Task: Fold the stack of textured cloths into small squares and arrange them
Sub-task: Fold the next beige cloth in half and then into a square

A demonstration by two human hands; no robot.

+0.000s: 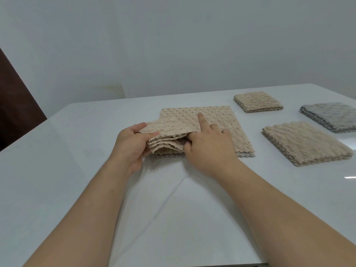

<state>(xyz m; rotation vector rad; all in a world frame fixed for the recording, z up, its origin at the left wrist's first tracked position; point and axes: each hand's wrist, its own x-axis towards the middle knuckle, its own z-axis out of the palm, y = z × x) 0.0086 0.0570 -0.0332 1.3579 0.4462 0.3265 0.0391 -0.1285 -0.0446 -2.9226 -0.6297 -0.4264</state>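
Head view: we note the left hand pinching the layered edge of the beige cloth at 12 o'clock on the bench, the right hand clamping its fold between forefinger and thumb, and we judge the layers may slide askew if either grip eases.

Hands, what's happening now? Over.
Left hand grips half-folded beige textured cloth. Right hand pinches its fold, forefinger straight. Nothing in the way.

Glossy white desk across the lower half, with faint pale veins from 6 o'clock toward the centre and a bright glint at 3 o'clock. Plain grey-white wall at 12 o'clock, yellowish smudge low on it. Dark brown panel at 9 o'clock.
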